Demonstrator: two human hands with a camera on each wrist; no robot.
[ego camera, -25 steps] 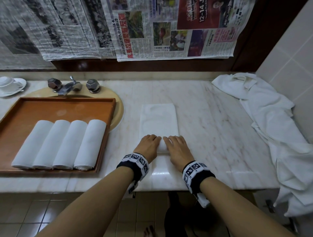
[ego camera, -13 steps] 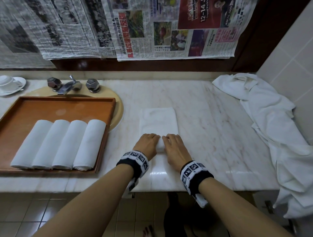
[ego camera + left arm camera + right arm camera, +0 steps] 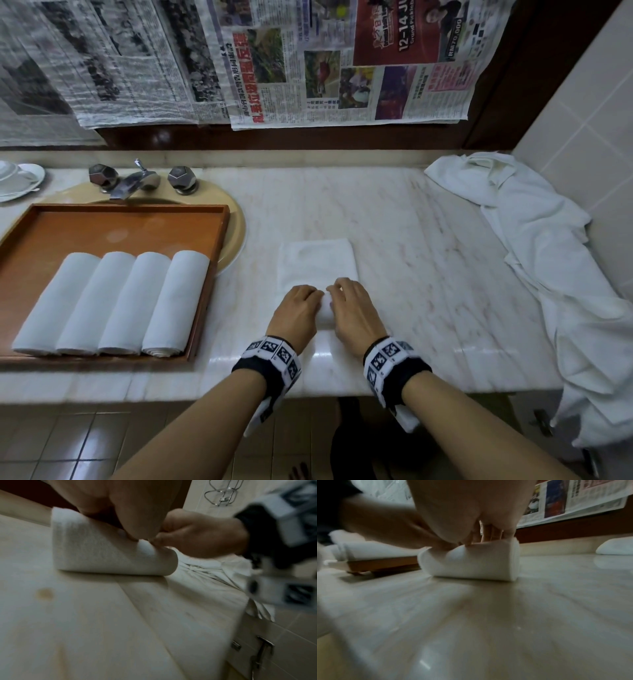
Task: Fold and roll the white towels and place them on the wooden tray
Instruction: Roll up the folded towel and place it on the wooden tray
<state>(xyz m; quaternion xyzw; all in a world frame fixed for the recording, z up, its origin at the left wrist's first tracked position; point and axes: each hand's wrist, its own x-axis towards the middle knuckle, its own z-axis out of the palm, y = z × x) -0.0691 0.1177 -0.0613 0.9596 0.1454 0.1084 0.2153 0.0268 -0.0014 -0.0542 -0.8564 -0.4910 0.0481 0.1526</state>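
Observation:
A white towel (image 3: 317,263) lies folded in a strip on the marble counter (image 3: 428,274), its near end rolled up. My left hand (image 3: 299,308) and right hand (image 3: 349,305) sit side by side on that roll, fingers curled over it. The left wrist view shows the roll (image 3: 106,555) pinched under my left hand's fingertips (image 3: 137,534), with the right hand (image 3: 202,534) gripping its far end. In the right wrist view the roll (image 3: 479,563) sits under my right hand (image 3: 467,507). The wooden tray (image 3: 130,209) at the left holds several rolled white towels (image 3: 113,301).
A heap of loose white cloth (image 3: 548,260) covers the counter's right side and hangs over the edge. The tray rests over a beige sink (image 3: 236,226) with a chrome faucet (image 3: 132,180). A cup and saucer (image 3: 17,180) stand at far left. Newspaper (image 3: 308,61) hangs on the wall.
Both hands have moved forward with the roll. The roll has grown thicker and the flat stretch of towel beyond it has become shorter.

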